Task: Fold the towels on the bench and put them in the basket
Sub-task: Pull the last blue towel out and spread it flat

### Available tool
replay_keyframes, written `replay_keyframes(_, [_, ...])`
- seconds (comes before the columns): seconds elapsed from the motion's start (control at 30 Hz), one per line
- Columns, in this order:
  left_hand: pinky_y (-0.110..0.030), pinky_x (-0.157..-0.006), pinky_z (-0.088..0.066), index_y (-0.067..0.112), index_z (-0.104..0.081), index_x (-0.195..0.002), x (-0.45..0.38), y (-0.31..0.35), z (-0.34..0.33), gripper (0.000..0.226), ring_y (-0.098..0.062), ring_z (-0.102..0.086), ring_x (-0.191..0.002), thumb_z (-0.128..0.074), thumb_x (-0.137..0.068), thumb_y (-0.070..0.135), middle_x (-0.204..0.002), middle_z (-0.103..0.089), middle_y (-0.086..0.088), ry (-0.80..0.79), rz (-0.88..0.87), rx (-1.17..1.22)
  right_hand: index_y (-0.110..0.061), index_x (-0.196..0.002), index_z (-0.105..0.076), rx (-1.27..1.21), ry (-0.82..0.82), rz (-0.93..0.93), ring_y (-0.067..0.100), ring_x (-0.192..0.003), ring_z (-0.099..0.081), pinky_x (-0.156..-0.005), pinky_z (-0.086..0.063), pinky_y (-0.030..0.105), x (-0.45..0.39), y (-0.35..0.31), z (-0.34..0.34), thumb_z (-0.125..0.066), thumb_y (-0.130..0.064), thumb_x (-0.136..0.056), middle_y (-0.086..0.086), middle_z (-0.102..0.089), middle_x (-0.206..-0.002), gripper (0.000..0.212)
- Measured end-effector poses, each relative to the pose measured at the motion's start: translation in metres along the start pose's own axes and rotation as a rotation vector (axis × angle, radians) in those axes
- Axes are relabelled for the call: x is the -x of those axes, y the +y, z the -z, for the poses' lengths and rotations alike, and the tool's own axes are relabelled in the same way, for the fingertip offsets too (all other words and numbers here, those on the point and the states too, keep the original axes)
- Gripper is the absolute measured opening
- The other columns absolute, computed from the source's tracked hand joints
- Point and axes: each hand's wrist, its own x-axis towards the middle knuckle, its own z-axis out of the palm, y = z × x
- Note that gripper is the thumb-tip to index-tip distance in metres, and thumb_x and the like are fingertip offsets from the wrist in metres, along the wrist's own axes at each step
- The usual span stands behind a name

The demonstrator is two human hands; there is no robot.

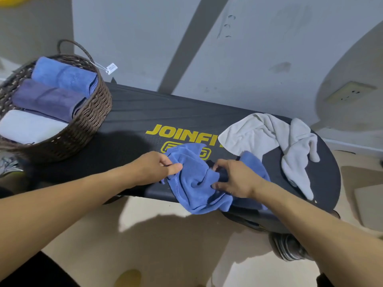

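Note:
A crumpled blue towel (pixel 194 181) lies at the near edge of the black bench (pixel 132 112), part of it hanging over the front. My left hand (pixel 154 167) pinches its left edge between thumb and fingers. My right hand (pixel 234 179) grips the bunched cloth on the right side. A white towel (pixel 269 137) lies unfolded and rumpled on the bench's right end. The brown wicker basket (pixel 91 119) stands on the left end and holds three folded towels: a blue one (pixel 64 75), a dark purple-blue one (pixel 45 99) and a white one (pixel 29 126).
A grey wall rises right behind the bench, with a socket plate (pixel 350 92) at the right. A paper tag (pixel 112 68) hangs from the basket's handle. Pale floor lies below the bench's front edge, and a dark ribbed object (pixel 290 247) sits under its right end.

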Motion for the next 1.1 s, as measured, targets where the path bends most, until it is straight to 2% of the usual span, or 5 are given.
replay_keyframes(0.13, [-0.017,-0.061,-0.041,0.022,-0.07,-0.069,0.005,0.0,0.015,0.018,-0.001,-0.06,-0.064,-0.076,-0.08,0.035,-0.069,-0.067,0.011,0.26,-0.162,-0.194,-0.015,-0.096,-0.058,-0.334,0.078,-0.017,0.001,-0.05,-0.045,-0.052,-0.038,0.012,0.006,-0.021,0.004,-0.083,-0.021,-0.077,-0.011,-0.05,-0.064,0.032])
replay_keyframes(0.4, [-0.007,-0.065,-0.045,0.014,-0.067,-0.09,0.007,0.029,0.056,0.027,-0.005,-0.056,-0.063,-0.069,-0.077,-0.01,-0.079,-0.064,0.001,0.519,-0.389,0.25,-0.016,-0.114,-0.065,-0.64,-0.166,-0.014,0.011,-0.106,-0.066,-0.094,-0.053,0.025,0.012,-0.05,-0.004,-0.08,-0.016,-0.083,0.001,-0.067,-0.116,0.034])
replay_keyframes(0.57, [-0.019,-0.075,-0.05,0.019,-0.067,-0.097,0.022,0.044,0.056,0.035,-0.013,-0.064,-0.076,-0.072,-0.079,-0.011,-0.094,-0.067,-0.004,0.251,-0.414,0.413,-0.012,-0.103,-0.063,-0.62,0.223,-0.011,0.024,-0.093,-0.067,-0.084,-0.053,0.028,0.001,-0.051,0.014,-0.072,-0.009,-0.087,0.003,-0.068,-0.099,0.018])
replay_keyframes(0.77, [-0.032,-0.083,-0.054,0.014,-0.068,-0.105,0.036,0.055,0.049,0.029,-0.02,-0.067,-0.084,-0.073,-0.078,0.004,-0.101,-0.07,-0.005,-0.086,-0.539,0.493,-0.029,-0.146,-0.041,-0.705,0.108,0.27,0.005,-0.131,-0.048,-0.104,-0.049,0.032,0.001,-0.069,0.04,-0.081,-0.007,-0.079,-0.002,-0.046,-0.143,0.081])
replay_keyframes(1.1, [-0.02,-0.081,-0.053,0.025,-0.066,-0.106,0.02,0.059,0.066,0.031,-0.013,-0.07,-0.09,-0.078,-0.08,0.012,-0.095,-0.073,0.006,0.042,-0.496,0.116,-0.013,-0.075,-0.058,-0.569,0.339,0.221,0.011,-0.063,-0.055,-0.062,-0.048,0.034,-0.006,-0.061,0.057,-0.083,-0.025,-0.078,0.001,-0.062,-0.07,0.028])
